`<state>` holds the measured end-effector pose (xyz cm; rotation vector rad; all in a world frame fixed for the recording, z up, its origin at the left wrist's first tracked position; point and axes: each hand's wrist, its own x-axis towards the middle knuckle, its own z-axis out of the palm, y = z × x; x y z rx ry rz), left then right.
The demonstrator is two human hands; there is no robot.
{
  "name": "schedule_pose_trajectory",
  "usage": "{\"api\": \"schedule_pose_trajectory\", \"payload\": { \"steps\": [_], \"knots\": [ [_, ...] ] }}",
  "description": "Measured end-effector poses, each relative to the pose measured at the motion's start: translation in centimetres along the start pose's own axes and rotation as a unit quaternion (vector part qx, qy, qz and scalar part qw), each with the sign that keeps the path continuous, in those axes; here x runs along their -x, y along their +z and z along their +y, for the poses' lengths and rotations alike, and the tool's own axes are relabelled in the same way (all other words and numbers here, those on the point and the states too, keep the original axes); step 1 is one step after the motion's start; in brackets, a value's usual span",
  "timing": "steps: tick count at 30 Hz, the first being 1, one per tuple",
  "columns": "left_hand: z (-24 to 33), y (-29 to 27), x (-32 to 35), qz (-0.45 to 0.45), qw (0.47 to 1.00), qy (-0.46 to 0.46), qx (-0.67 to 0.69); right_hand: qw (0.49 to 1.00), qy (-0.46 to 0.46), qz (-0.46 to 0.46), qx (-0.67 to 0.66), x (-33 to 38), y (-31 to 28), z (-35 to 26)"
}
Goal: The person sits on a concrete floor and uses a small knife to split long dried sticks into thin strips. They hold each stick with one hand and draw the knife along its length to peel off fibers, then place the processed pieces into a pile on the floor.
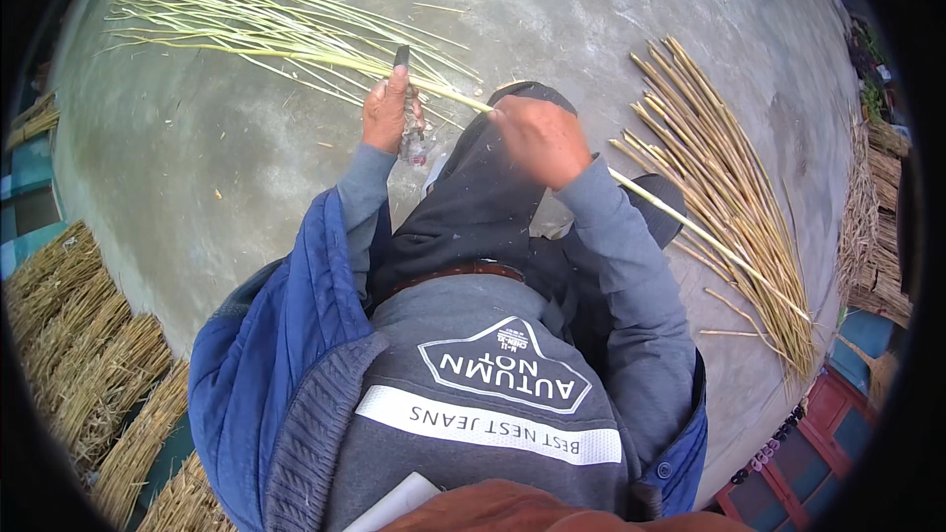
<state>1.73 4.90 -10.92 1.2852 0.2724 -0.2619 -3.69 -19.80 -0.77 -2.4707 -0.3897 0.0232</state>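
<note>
My left hand [386,110] grips a small knife [402,57] with its dark tip pointing up, held against a long pale reed stalk [690,227]. My right hand [540,140] is closed around that same stalk, which runs from the leafy end at the upper left, across my knee, down to the right. The stalk's green leafy top [266,34] lies spread on the concrete floor [552,10] ahead of me.
A pile of stripped yellow reed stalks [724,187] lies on the floor to my right. Bundles of dry straw [89,355] lie at my left, more dry stalks [872,227] at the far right. A red cabinet [808,453] stands at lower right.
</note>
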Motion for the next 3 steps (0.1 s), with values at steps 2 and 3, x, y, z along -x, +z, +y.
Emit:
{"api": "schedule_pose_trajectory", "payload": {
  "steps": [2,3],
  "knots": [
    [-0.7,-0.1,0.2,-0.040,0.999,0.034,-0.003,1.000,-0.013,0.005,-0.010,0.2,0.4,-0.3],
    [-1.5,0.7,0.6,-0.057,0.997,0.045,-0.007,1.000,-0.015,0.006,-0.014,0.1,0.5,-0.5]
  ]
}}
